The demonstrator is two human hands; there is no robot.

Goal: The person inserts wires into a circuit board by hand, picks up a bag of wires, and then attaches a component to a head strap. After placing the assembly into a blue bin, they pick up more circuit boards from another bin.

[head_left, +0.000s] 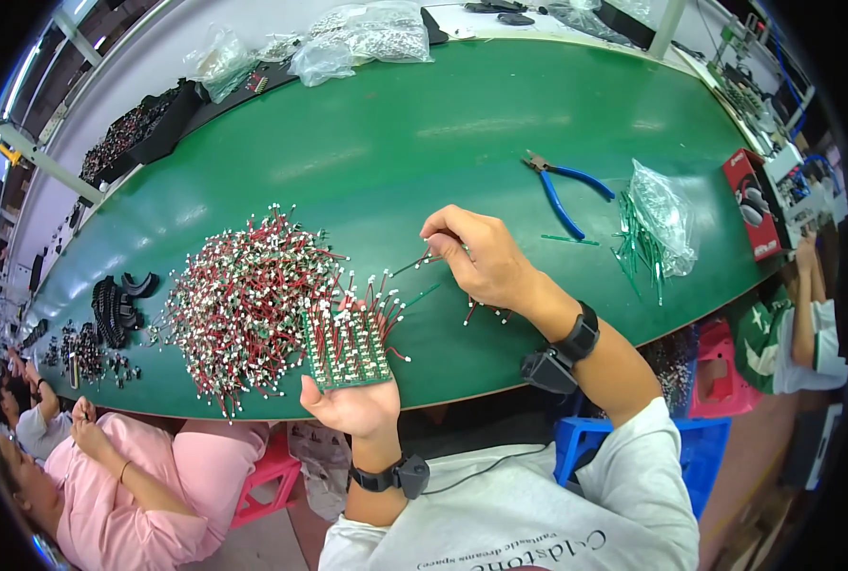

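- one head view: left hand [357, 403] holds a green panel [350, 366] from beneath, thumb spread
- right hand [483, 257] seemingly pinches a thin dark strip [409, 267] beside it
- panel looks light, stiff; red wires [382, 309] bendy, probably fragile: edges suit gripping

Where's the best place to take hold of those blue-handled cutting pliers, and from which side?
Probably around both blue handles, coming from the near right: the cutting pliers lie flat with handles splayed that way and jaws pointing away, to the far left.
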